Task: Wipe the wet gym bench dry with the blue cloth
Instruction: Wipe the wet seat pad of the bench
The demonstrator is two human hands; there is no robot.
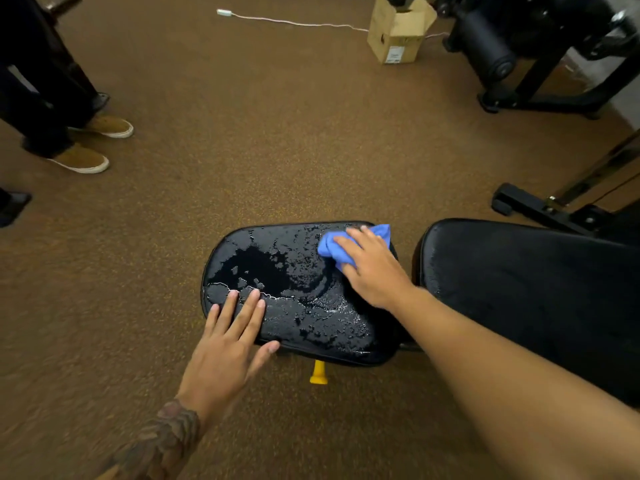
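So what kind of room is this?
Most likely a gym. There is a padded black bench seat with water on it, a black exercise machine with a roller pad at the back, and a speckled rubber floor.
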